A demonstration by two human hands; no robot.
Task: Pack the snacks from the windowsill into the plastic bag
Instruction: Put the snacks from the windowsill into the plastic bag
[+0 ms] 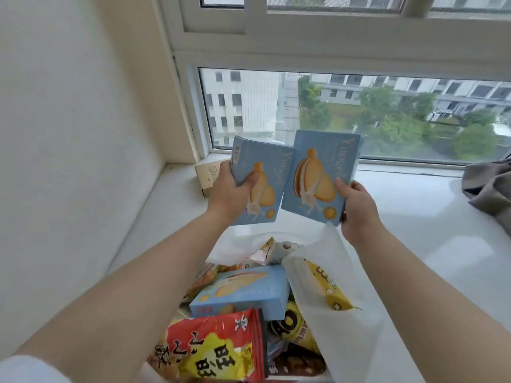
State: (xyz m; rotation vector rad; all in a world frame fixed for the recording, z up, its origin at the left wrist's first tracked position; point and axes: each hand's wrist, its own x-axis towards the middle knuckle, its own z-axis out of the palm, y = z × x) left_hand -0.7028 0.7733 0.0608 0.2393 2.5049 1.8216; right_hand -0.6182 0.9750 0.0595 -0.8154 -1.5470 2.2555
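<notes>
My left hand (229, 189) grips a light blue biscuit box (265, 172) by its lower left side. My right hand (356, 205) holds a second, matching blue biscuit box (320, 172) by its lower right corner. Both boxes are lifted above the white windowsill (414, 217), just beyond the mouth of the white plastic bag (343, 286). Inside the bag lie a third blue biscuit box (243, 294), a red and yellow snack pack (215, 352), a yellow packet (329, 288) and several other wrappers.
A small beige carton (207, 172) stands on the sill behind my left hand, near the corner of the wall. A grey cloth (489, 186) lies at the right edge of the sill. The window glass (359, 111) closes off the back.
</notes>
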